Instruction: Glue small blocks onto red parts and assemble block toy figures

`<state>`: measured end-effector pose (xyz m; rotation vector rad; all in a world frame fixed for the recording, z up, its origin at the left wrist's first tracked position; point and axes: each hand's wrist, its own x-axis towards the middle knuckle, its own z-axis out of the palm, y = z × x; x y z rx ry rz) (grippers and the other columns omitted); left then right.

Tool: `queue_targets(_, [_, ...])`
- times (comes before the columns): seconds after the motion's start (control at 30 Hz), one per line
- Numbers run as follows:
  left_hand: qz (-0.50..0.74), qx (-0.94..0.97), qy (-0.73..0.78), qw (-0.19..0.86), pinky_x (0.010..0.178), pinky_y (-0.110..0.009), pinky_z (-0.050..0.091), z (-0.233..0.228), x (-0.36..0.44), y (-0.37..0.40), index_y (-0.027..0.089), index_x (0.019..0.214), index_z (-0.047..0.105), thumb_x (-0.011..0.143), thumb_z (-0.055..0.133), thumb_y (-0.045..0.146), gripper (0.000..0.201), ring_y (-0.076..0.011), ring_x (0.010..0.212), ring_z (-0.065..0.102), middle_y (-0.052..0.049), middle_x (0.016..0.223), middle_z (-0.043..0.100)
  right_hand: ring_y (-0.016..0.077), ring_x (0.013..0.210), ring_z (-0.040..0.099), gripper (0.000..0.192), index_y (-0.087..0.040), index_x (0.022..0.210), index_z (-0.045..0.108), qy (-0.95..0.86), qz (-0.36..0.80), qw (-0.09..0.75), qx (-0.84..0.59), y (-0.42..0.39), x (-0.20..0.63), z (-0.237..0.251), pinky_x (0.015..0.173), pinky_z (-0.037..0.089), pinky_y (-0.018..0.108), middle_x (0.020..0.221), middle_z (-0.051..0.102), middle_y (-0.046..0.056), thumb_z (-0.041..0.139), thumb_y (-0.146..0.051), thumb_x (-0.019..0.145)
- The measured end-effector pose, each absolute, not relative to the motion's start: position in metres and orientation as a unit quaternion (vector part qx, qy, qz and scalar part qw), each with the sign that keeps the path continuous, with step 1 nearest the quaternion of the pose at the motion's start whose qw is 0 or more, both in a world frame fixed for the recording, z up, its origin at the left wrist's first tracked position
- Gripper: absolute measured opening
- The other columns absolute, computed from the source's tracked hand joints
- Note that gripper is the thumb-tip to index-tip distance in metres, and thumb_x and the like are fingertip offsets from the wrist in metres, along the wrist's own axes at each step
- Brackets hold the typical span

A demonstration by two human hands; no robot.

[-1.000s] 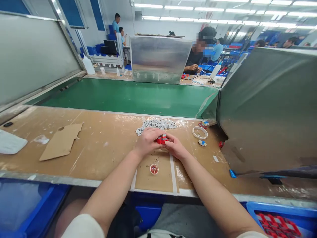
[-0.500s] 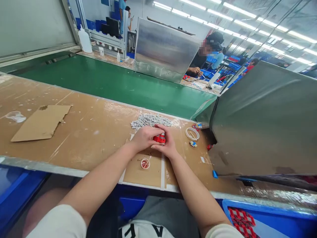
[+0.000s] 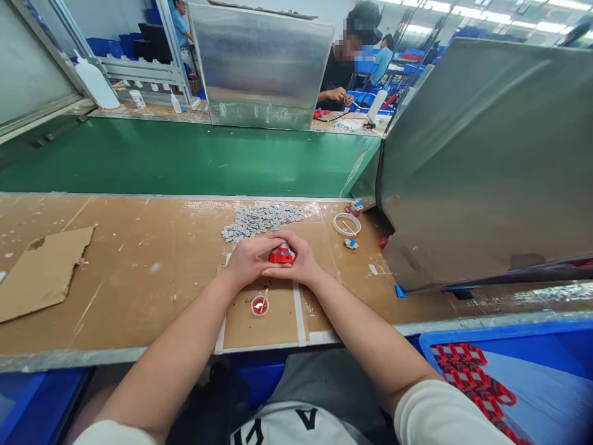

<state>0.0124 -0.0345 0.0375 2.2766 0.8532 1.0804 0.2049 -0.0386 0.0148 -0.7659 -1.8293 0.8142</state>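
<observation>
Head view: the left hand and the right hand meet at the middle of the brown workbench, fingers curled inward around a small red part. Both hands grip this part from opposite sides; it sits between the fingertips, just above the bench surface, with a pale grey insert visible on its top. A heap of small grey pieces lies just beyond the hands, toward the green conveyor belt. A small round cup with red contents stands near the wrists, on a taped rectangle of the bench. A white ring of tape lies to the right of the heap, with a few small red and blue parts near it. A torn cardboard sheet lies well apart on the left. A blue bin holding red parts sits at lower right, below the bench edge. Across the belt, another person works behind a metal screen
</observation>
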Motion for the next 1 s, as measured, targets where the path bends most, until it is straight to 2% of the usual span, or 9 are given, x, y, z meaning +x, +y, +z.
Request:
queue_targets(0.17, [0.391, 0.811, 0.349, 0.261, 0.069, -0.025, 0.050, 0.041, 0.014, -0.037, 0.017, 0.102, 0.082, 0.092, 0.077, 0.057, 0.041, -0.0160, 0.070, 0.066, -0.004, 0.080, 0.076, 0.0265, 0.104, 0.072, 0.077, -0.021, 0.125, 0.066, -0.735, 0.367, 0.472, -0.320, -0.038, 0.204, 0.017, 0.098, 0.061, 0.041, 0.117, 0.075, 0.010, 0.091, -0.067, 0.069])
queue_targets(0.33, [0.389, 0.778, 0.380, 0.315, 0.062, -0.023, 0.044, 0.043, 0.018, -0.039, 0.015, 0.091, 0.080, 0.088, 0.082, 0.055, 0.040, -0.0149, 0.068, 0.062, -0.002, 0.077, 0.073, 0.0244, 0.100, 0.071, 0.074, -0.020, 0.124, 0.067, -0.719, 0.393, 0.474, -0.323, -0.036, 0.202, 0.016, 0.093, 0.060, 0.038, 0.113, 0.075, 0.008, 0.093, -0.061, 0.068])
queue_targets(0.5, [0.390, 0.733, 0.410, 0.378, 0.065, -0.024, 0.048, 0.046, 0.022, -0.039, 0.015, 0.093, 0.081, 0.081, 0.087, 0.050, 0.037, -0.0163, 0.071, 0.062, -0.002, 0.079, 0.073, 0.0233, 0.096, 0.070, 0.071, -0.019, 0.123, 0.069, -0.699, 0.413, 0.473, -0.342, -0.034, 0.201, 0.015, 0.089, 0.060, 0.036, 0.109, 0.074, 0.006, 0.094, -0.054, 0.067])
queue_targets(0.77, [0.386, 0.703, 0.432, 0.413, 0.069, -0.026, 0.052, 0.041, 0.020, -0.040, 0.015, 0.105, 0.083, 0.078, 0.088, 0.040, 0.037, -0.0184, 0.076, 0.064, -0.003, 0.085, 0.074, 0.0245, 0.101, 0.070, 0.070, -0.021, 0.123, 0.069, -0.691, 0.437, 0.461, -0.344, -0.034, 0.200, 0.019, 0.093, 0.059, 0.038, 0.113, 0.075, 0.006, 0.092, -0.056, 0.068])
queue_targets(1.0, [0.390, 0.685, 0.432, 0.438, 0.067, -0.026, 0.052, 0.049, 0.024, -0.042, 0.015, 0.098, 0.081, 0.076, 0.090, 0.042, 0.036, -0.0176, 0.075, 0.062, -0.004, 0.082, 0.072, 0.0249, 0.102, 0.071, 0.072, -0.022, 0.125, 0.067, -0.694, 0.431, 0.455, -0.355, -0.035, 0.200, 0.020, 0.095, 0.058, 0.040, 0.114, 0.075, 0.006, 0.090, -0.059, 0.068])
